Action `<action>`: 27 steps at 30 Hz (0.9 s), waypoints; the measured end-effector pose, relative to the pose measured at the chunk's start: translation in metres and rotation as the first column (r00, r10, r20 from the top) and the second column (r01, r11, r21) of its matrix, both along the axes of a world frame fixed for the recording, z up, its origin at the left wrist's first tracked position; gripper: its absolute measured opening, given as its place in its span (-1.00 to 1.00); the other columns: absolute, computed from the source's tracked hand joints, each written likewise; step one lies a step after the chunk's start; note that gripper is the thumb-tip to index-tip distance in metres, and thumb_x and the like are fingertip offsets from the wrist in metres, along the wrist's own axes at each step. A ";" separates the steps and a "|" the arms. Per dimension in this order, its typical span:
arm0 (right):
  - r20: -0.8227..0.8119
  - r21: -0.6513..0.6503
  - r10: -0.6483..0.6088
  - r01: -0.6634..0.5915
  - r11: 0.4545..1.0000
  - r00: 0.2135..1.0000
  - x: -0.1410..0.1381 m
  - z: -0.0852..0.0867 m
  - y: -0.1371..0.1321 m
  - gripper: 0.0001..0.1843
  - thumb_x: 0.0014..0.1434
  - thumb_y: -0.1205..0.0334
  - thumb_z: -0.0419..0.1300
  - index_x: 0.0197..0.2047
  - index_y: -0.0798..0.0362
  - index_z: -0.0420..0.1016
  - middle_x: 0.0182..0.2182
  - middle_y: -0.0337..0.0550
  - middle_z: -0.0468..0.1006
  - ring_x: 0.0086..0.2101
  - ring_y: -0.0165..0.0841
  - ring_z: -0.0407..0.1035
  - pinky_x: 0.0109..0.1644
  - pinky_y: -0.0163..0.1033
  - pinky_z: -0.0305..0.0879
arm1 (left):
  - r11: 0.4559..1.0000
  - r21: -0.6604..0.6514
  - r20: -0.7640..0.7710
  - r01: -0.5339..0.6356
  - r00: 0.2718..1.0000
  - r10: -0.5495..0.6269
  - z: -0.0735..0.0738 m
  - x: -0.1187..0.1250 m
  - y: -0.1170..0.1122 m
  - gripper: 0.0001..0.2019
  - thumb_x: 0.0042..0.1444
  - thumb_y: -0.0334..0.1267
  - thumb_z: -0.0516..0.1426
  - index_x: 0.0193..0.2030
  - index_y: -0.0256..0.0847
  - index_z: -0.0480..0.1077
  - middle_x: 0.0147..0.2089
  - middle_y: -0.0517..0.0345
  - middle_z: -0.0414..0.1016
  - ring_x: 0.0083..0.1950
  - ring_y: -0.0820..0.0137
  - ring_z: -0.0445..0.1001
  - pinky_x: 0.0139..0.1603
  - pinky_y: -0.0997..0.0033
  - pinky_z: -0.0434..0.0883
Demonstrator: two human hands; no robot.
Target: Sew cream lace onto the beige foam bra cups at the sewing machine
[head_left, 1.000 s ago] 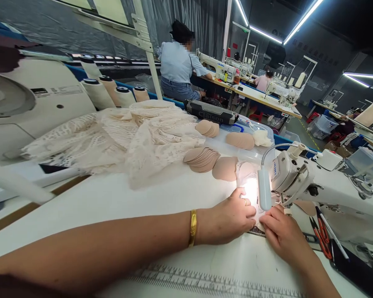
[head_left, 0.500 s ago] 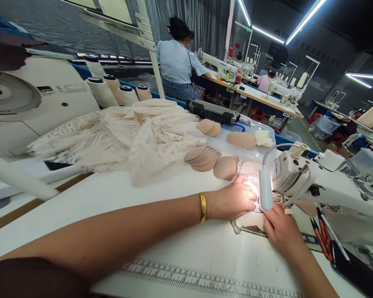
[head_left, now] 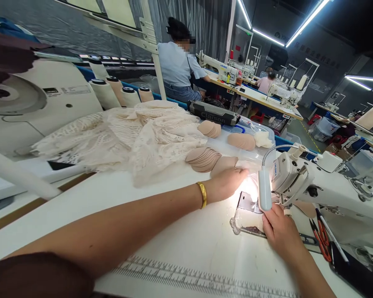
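Note:
My left hand (head_left: pixel 226 182) reaches forward past the needle area, fingers stretched flat onto a lace-covered piece (head_left: pixel 250 165) beside a beige cup (head_left: pixel 224 163). A gold bangle is on that wrist. My right hand (head_left: pixel 278 229) rests by the presser foot of the white sewing machine (head_left: pixel 317 184), under its small lamp (head_left: pixel 263 188); its fingers are curled and partly hidden behind the lamp. The bare metal needle plate (head_left: pixel 247 203) shows between my hands.
Stacks of beige cups (head_left: pixel 203 158) and a heap of cream lace (head_left: pixel 136 132) lie on the white table (head_left: pixel 127 207). Thread cones (head_left: pixel 118 93) stand at the back left. Red scissors (head_left: pixel 321 234) lie at right. Other people sit sewing at far tables.
My left hand has moved forward and away from the needle, taking the lit piece with it, so the needle plate is uncovered. My right hand stays by the presser foot.

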State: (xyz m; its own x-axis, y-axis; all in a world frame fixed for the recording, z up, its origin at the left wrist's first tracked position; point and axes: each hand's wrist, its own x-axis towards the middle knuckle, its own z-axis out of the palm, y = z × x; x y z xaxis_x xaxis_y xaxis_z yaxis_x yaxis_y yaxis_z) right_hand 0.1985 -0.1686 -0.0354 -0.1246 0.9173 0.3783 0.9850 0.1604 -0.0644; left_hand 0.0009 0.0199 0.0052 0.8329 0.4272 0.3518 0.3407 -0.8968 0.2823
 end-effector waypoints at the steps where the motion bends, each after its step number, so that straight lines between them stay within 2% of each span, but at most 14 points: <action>1: -0.003 0.004 -0.001 0.001 1.000 1.000 0.001 -0.001 0.000 -0.77 0.39 0.33 -0.02 -0.12 -0.06 0.45 -0.29 -0.14 0.49 -0.26 -0.20 0.40 -0.32 -0.22 0.21 | 1.000 0.017 -0.084 0.001 0.996 0.000 0.002 -0.004 0.000 -0.76 0.10 -0.61 0.03 -0.18 -0.30 0.41 -0.28 0.01 0.51 -0.28 0.23 0.47 -0.27 0.30 0.34; 4: 0.009 0.015 0.002 -0.002 1.000 1.000 0.002 -0.004 0.000 -0.75 0.41 0.31 -0.03 -0.03 -0.07 0.46 -0.28 -0.14 0.49 -0.27 -0.21 0.40 -0.34 -0.22 0.19 | 0.998 0.063 -0.219 0.012 0.976 0.002 0.007 -0.015 -0.009 -0.94 0.10 -0.47 0.16 -0.35 -0.28 0.43 -0.42 0.03 0.48 -0.42 0.22 0.43 -0.38 0.29 0.27; 7: 0.027 0.020 0.009 -0.010 1.000 1.000 0.003 -0.005 -0.001 -0.72 0.44 0.29 -0.05 0.02 -0.06 0.46 -0.28 -0.14 0.48 -0.33 -0.22 0.39 -0.38 -0.21 0.15 | 0.996 0.066 -0.266 0.057 0.963 -0.038 0.008 -0.018 -0.024 -0.85 0.14 -0.32 0.25 -0.44 -0.24 0.41 -0.53 0.10 0.41 -0.50 0.27 0.37 -0.43 0.30 0.24; 9: 0.030 0.025 0.016 -0.017 1.000 0.999 0.003 -0.005 0.000 -0.72 0.44 0.28 -0.05 0.02 -0.05 0.46 -0.27 -0.13 0.49 -0.34 -0.23 0.38 -0.39 -0.21 0.13 | 0.981 0.059 -0.211 0.182 0.963 -0.166 0.005 -0.014 -0.033 -0.86 0.21 -0.34 0.20 -0.40 -0.22 0.43 -0.47 0.10 0.46 -0.42 0.29 0.42 -0.36 0.32 0.32; 11: 0.027 0.034 0.020 -0.021 0.999 0.999 0.002 -0.004 0.000 -0.72 0.44 0.28 -0.05 0.02 -0.05 0.47 -0.25 -0.13 0.50 -0.36 -0.25 0.37 -0.40 -0.22 0.11 | 0.944 0.061 -0.133 0.324 0.940 -0.314 -0.001 -0.007 -0.038 -0.83 0.29 -0.40 0.12 -0.35 -0.21 0.45 -0.38 0.08 0.51 -0.31 0.30 0.47 -0.21 0.34 0.40; 13: 0.023 0.039 0.022 -0.023 0.999 1.000 0.002 -0.002 0.000 -0.73 0.44 0.28 -0.04 0.02 -0.05 0.47 -0.25 -0.12 0.51 -0.38 -0.26 0.36 -0.41 -0.22 0.10 | 0.917 0.066 -0.073 0.393 0.918 -0.389 -0.008 0.000 -0.040 -0.81 0.33 -0.40 0.09 -0.31 -0.22 0.46 -0.34 0.07 0.52 -0.22 0.29 0.49 -0.09 0.34 0.43; 17: 0.024 0.018 0.016 -0.016 1.000 1.000 0.001 -0.001 -0.001 -0.74 0.42 0.32 -0.05 -0.09 -0.05 0.47 -0.27 -0.14 0.49 -0.38 -0.28 0.36 -0.41 -0.24 0.09 | 0.914 0.089 0.031 0.396 0.916 -0.400 -0.023 0.009 -0.041 -0.83 0.36 -0.39 0.08 -0.23 -0.23 0.48 -0.32 0.07 0.51 -0.15 0.28 0.49 0.02 0.32 0.43; 22: 0.064 0.010 -0.015 0.014 1.000 0.998 0.002 -0.003 -0.002 -0.75 0.41 0.33 -0.05 -0.15 -0.04 0.44 -0.28 -0.14 0.47 -0.39 -0.28 0.34 -0.41 -0.24 0.08 | 0.926 0.104 0.051 0.364 0.928 -0.370 -0.039 0.016 -0.043 -0.83 0.34 -0.42 0.07 -0.26 -0.26 0.46 -0.30 0.04 0.50 -0.10 0.25 0.48 0.08 0.27 0.43; 27: 0.048 0.007 -0.001 0.000 1.000 0.999 0.004 -0.004 -0.001 -0.74 0.42 0.32 -0.05 -0.11 -0.05 0.45 -0.26 -0.13 0.48 -0.33 -0.25 0.39 -0.36 -0.23 0.16 | 0.947 0.123 0.026 0.295 0.953 -0.300 -0.036 0.015 -0.051 -0.85 0.35 -0.37 0.08 -0.24 -0.28 0.44 -0.22 -0.01 0.52 -0.04 0.22 0.46 0.14 0.20 0.42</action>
State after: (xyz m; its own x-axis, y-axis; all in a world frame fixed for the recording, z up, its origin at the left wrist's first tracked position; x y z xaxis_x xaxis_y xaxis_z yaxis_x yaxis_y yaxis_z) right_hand 0.2020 -0.1701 -0.0399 -0.1422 0.9148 0.3781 0.9870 0.1601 -0.0161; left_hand 0.0163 -0.0314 -0.0311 0.8985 0.1160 0.4235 0.0426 -0.9830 0.1788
